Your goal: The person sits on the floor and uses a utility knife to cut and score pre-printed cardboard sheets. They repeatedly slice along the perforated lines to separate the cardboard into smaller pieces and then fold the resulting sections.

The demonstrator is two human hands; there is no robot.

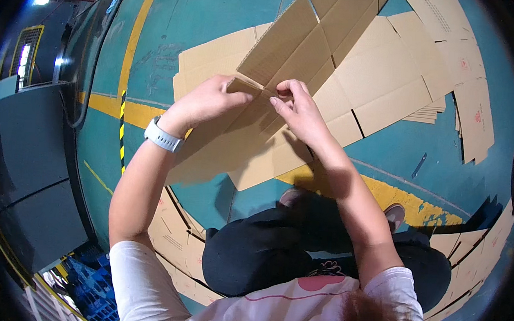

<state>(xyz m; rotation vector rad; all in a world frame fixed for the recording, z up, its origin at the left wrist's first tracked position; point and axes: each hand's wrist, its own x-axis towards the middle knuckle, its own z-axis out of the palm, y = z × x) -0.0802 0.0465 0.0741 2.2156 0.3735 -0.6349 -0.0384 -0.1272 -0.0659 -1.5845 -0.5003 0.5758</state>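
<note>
I have a flattened cardboard box (295, 49) raised at a slant in front of me, its flaps parted along a slot and its creases showing. My left hand (211, 100), with a pale watch (164, 134) on the wrist, grips a flap at the slot, thumb on the near face and fingers behind. On the other side of the slot, my right hand (299, 111) has its thumb and curled fingers pinched at the cardboard near the crease. The exact bit between those fingertips is hard to make out.
More flat cardboard sheets (383, 74) lie under and beyond the raised one, with a stack (474, 114) at the far right. Others (177, 238) lie beside my legs. A dark grey cabinet (36, 160) stands left. Yellow lines (137, 113) mark the green floor.
</note>
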